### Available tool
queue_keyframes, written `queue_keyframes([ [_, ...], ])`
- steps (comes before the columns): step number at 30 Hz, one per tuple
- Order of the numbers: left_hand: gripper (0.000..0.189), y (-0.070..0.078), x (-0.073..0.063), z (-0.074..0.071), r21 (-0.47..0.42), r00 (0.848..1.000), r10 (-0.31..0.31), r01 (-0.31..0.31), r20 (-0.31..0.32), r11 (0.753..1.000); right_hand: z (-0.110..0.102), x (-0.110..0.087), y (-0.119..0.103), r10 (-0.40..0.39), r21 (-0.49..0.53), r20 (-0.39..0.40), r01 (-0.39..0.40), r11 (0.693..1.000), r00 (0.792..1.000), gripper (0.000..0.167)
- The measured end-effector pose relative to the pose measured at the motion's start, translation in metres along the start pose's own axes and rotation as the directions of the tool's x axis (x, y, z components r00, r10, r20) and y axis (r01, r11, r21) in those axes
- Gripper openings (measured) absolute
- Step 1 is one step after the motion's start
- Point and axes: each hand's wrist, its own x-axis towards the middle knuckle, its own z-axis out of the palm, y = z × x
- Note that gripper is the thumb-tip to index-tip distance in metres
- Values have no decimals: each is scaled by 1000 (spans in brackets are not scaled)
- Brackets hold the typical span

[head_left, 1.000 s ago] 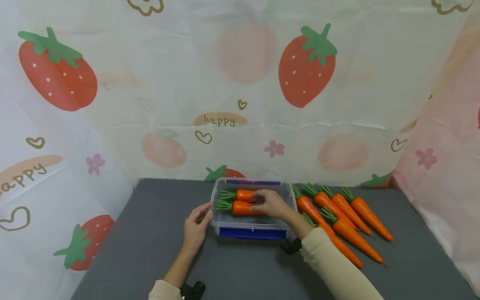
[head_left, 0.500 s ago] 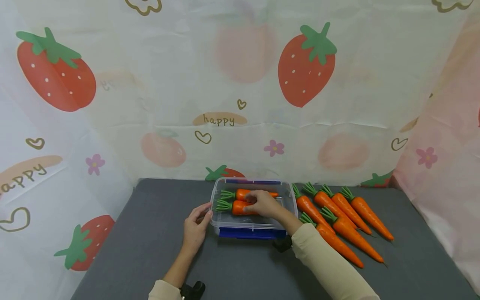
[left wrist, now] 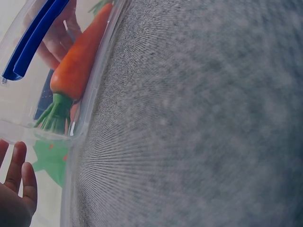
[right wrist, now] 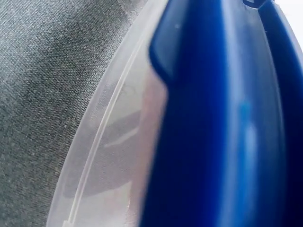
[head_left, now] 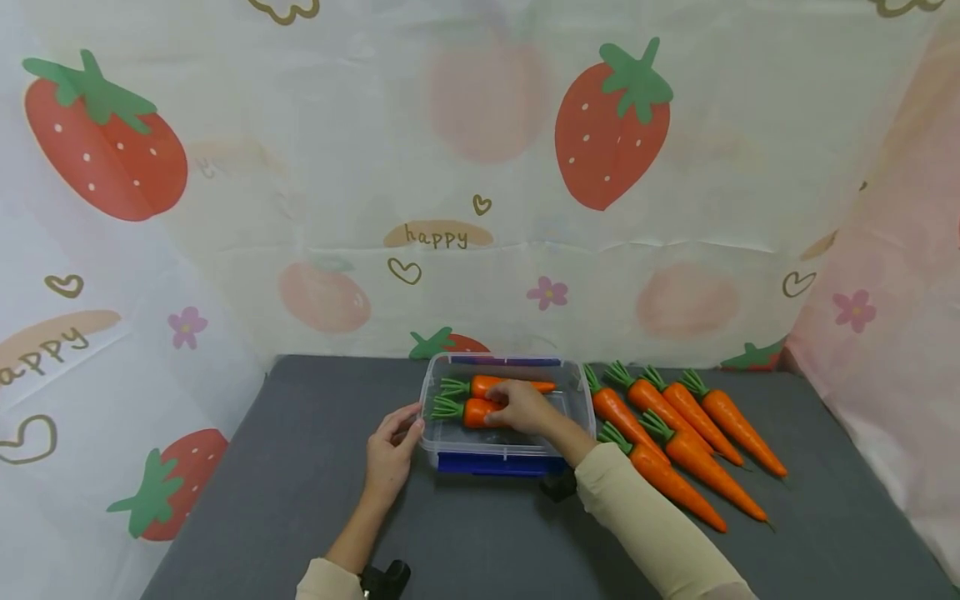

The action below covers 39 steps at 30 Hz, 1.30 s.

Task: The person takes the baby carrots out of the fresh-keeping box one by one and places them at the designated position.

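Observation:
A clear plastic box [head_left: 573, 400] with blue clips stands at the back of the grey table, two orange carrots lying side by side in it, green tops to the left. My right hand [head_left: 525, 408] reaches in over the near carrot [head_left: 474, 413], thumb and fingers on either side of its thick end and covering the rest of it. Just behind lies the far carrot [head_left: 483, 386], its tip showing past my fingers. My left hand [head_left: 390, 454] rests with extended fingers against the box's left wall. In the left wrist view, these fingers [left wrist: 29, 184] are beside the wall.
Several carrots [head_left: 708, 467] lie slanted on the table [head_left: 480, 542] right of the box, some touching its right side. A strawberry-print cloth [head_left: 480, 183] hangs close behind the box. The blue clip [right wrist: 199, 118] fills much of the right wrist view.
My right hand has slid left along the near carrot toward its thick end, uncovering the far carrot's tip. The left hand and the box stay in place.

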Motion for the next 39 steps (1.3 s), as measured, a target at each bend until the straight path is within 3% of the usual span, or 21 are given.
queue_keyframes([
  [16,27,0,1,0,-6,1000,6,-6,-3,1000,6,3,-1,-6,-191,28,11,982,1000,44],
  [33,27,2,0,0,-7,1000,-13,13,1,1000,6,-2,-2,-66,-277,65,82,957,996,39],
  [39,26,1,0,1,-14,1000,0,0,-2,1000,3,-8,0,-87,-266,55,99,959,995,38],
])
